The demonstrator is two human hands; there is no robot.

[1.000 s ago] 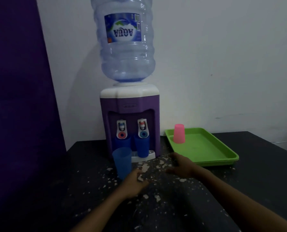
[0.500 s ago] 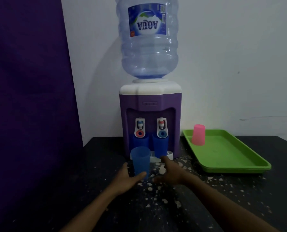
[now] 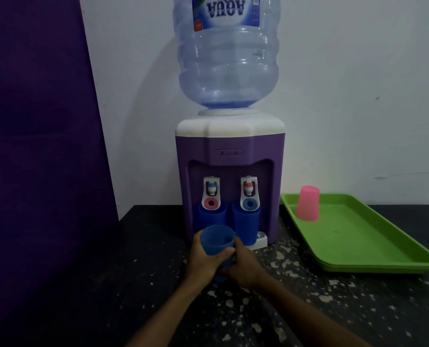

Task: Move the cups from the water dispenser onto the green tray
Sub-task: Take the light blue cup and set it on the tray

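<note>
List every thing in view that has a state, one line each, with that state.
front blue cup: upright, open end up, gripped by both hands
left hand: closed on it
right hand: closed on it
two blue cups: under the taps
pink cup: upside down on green tray

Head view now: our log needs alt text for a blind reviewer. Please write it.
Both hands, left hand and right hand, clasp a blue cup before a purple water dispenser; two blue cups sit under its taps. A pink cup stands upside down on the green tray.
</note>
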